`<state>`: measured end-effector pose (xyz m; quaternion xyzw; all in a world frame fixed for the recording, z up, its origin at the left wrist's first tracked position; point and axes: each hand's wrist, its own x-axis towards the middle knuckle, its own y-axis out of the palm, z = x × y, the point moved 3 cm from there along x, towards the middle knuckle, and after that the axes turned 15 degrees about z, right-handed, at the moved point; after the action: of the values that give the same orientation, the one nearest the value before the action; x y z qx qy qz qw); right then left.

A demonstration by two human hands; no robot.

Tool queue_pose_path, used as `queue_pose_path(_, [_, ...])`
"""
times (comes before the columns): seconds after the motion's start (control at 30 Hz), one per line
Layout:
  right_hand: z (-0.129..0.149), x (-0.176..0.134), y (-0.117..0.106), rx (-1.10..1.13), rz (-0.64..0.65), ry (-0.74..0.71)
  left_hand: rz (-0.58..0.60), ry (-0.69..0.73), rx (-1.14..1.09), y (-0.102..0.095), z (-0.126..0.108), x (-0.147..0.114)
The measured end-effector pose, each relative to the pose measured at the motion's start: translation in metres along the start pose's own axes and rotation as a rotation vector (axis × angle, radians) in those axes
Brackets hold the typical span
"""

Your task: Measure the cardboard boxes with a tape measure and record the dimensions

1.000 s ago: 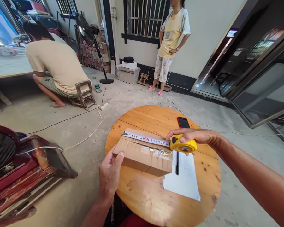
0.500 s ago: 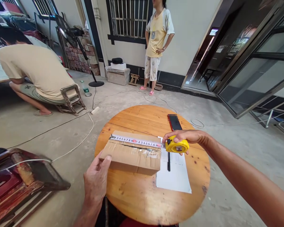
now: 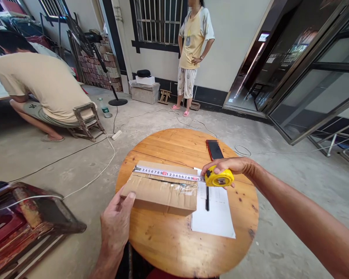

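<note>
A brown cardboard box (image 3: 163,195) lies on the round wooden table (image 3: 174,248). My left hand (image 3: 116,221) grips its left end, the thumb on top and the other fingers hidden behind the edge. In my right hand (image 3: 232,166) is a yellow tape measure (image 3: 219,177), held just past the box's right end. Its white blade (image 3: 168,173) stretches across the box top, with the metal hook at the top's left edge. Beneath the tape measure, a black pen (image 3: 207,199) rests on white paper (image 3: 213,223) that the box partly overlaps.
A phone (image 3: 214,150) lies on the table's far right. One person (image 3: 43,85) sits on a low chair at left; another (image 3: 192,46) stands by the wall. Cables (image 3: 112,151) run over the floor. A wooden stool (image 3: 37,205) is at my left, a standing fan (image 3: 104,69) farther back.
My right hand has shifted the tape measure slightly right, and a little more blade shows beyond the box. My left hand still grips the box.
</note>
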<state>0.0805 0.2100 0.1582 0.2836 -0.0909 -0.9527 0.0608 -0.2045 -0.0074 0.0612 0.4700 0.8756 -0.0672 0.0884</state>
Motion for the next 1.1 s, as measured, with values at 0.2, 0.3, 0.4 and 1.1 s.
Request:
queue_pose_path(0.2, [-0.006, 0.003, -0.001, 0.005, -0.024, -0.024, 0.015, 0.017, 0.002, -0.002, 0.005, 0.002])
queue_pose_path(0.3, [-0.008, 0.002, -0.001, -0.001, -0.052, -0.025, 0.013, 0.024, 0.015, -0.003, 0.006, 0.002])
queue_pose_path(0.4, [-0.007, 0.002, 0.001, -0.009, -0.058, -0.021, 0.004, 0.016, 0.039, -0.003, 0.004, 0.001])
queue_pose_path(1.1, [-0.1, 0.021, 0.168, 0.496, -0.621, -0.274, 0.006, 0.175, -0.018, 0.011, -0.013, 0.007])
